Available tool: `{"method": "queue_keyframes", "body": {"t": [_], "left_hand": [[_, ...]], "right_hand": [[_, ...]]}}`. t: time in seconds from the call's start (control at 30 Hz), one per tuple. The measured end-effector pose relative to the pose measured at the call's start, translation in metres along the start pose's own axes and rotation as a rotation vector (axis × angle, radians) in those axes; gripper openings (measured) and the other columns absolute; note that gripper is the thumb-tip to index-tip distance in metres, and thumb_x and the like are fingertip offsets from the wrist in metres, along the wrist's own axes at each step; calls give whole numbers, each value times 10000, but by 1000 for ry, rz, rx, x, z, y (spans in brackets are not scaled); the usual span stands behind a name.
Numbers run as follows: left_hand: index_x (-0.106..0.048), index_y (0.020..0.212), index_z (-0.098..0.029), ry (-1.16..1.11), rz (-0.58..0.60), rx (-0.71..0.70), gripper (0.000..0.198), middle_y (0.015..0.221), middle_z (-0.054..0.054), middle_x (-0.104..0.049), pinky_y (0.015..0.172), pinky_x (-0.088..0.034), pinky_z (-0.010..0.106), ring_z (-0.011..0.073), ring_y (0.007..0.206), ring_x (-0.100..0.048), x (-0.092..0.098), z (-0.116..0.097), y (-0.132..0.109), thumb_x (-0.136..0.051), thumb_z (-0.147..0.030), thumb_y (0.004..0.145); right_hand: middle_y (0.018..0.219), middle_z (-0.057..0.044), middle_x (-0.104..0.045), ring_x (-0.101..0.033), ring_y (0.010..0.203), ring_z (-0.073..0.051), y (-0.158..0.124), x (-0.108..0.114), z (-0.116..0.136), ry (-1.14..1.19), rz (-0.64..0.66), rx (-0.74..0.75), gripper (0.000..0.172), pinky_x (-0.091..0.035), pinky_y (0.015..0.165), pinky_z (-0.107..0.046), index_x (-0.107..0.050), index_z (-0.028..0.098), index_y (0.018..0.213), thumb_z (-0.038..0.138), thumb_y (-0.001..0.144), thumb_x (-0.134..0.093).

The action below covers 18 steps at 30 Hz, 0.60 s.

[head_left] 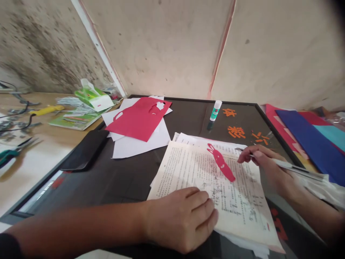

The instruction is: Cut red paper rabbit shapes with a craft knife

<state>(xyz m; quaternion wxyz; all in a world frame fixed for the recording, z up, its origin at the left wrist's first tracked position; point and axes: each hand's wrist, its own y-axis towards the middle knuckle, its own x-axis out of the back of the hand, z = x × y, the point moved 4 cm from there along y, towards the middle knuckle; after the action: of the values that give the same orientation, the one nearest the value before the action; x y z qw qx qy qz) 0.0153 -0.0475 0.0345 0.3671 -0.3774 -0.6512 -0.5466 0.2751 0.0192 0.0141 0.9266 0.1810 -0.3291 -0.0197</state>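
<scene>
A red paper cut-out of a rabbit (221,163), with long ears and small cut openings, lies on the printed pages of an open book (185,169). My left hand (185,219) rests on the book's near edge, its fingers curled in and the fingertips hidden; nothing shows in it. Over the right side of the pages, my right hand (265,162) pinches a slim silver-white pen-like tool (302,167). Its tip is close to the far right edge of the book, and its rear end points back along my wrist. Whether it is a pen or a craft knife I cannot tell.
Red paper (140,117) with cut holes lies on white sheets (142,145). A glue stick (216,110) stands near orange cut-out characters (236,132) on the dark board. Left are a phone (86,151), pliers (12,153) and a tissue pack (93,95); coloured sheets (309,136) lie right.
</scene>
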Motion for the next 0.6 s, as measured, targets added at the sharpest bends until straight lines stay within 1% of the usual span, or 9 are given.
{"method": "queue_keyframes", "body": {"t": [0.07,0.13,0.2,0.27,0.33,0.4,0.5,0.57,0.6], "left_hand": [[-712,1066,-155,77,-17,-90,221,1122,170,-716,873,-534,405,297,1003,-675,5,-1,7,-539,-175,929],[-726,1050,-148,143,-27,-149,231,1102,156,-724,888,-537,406,288,989,-676,6,0,12,-527,-190,940],[-741,1020,-138,210,-43,-192,267,1027,135,-742,860,-554,393,267,926,-681,4,1,13,-490,-200,950],[-751,989,-145,266,-103,-247,269,961,96,-747,825,-568,362,235,888,-676,1,1,7,-494,-210,946],[-752,984,-149,291,-173,-292,238,927,63,-739,809,-571,340,212,884,-668,-1,-1,-2,-529,-215,931],[-745,990,-140,296,-184,-265,214,920,62,-730,809,-568,348,214,889,-666,-4,-4,-11,-557,-214,917],[-707,1042,-87,320,-111,-71,221,915,112,-721,773,-565,383,242,849,-676,-8,-4,-19,-563,-184,904],[-640,1173,-50,349,-45,106,316,984,165,-714,791,-558,415,279,901,-681,-11,-1,-19,-566,-222,919],[-587,1255,-38,354,-2,193,407,1046,196,-702,824,-549,440,307,964,-673,-13,3,-18,-567,-291,936]], "right_hand": [[953,-27,-729,-668,875,-225,1,-7,-2,60,33,-65,311,-539,764,-357,-682,289,952,425,995,-406],[1054,-28,-723,-671,954,-232,0,-19,3,6,83,-90,240,-541,842,-372,-661,298,1059,386,987,-449],[1139,-54,-709,-666,1029,-239,-2,-31,18,-41,177,42,244,-533,903,-385,-620,289,1176,317,976,-483],[1216,-85,-687,-649,1103,-243,-5,-40,36,-38,301,277,296,-521,943,-393,-596,265,1231,224,953,-504],[1245,-101,-678,-630,1157,-238,-9,-45,48,-5,439,456,345,-502,984,-403,-586,243,1258,152,932,-517],[1244,-100,-683,-622,1181,-238,-10,-45,52,27,516,512,356,-481,1018,-418,-593,241,1253,128,922,-528],[1236,-68,-689,-626,1175,-253,-6,-34,45,77,445,393,314,-496,1001,-417,-632,289,1209,176,940,-515],[1197,-43,-704,-639,1150,-260,-2,-25,33,115,344,216,280,-509,982,-409,-653,319,1181,240,964,-495],[1174,-36,-713,-647,1134,-263,-1,-22,27,134,309,121,265,-507,985,-411,-656,326,1175,275,969,-499]]}}
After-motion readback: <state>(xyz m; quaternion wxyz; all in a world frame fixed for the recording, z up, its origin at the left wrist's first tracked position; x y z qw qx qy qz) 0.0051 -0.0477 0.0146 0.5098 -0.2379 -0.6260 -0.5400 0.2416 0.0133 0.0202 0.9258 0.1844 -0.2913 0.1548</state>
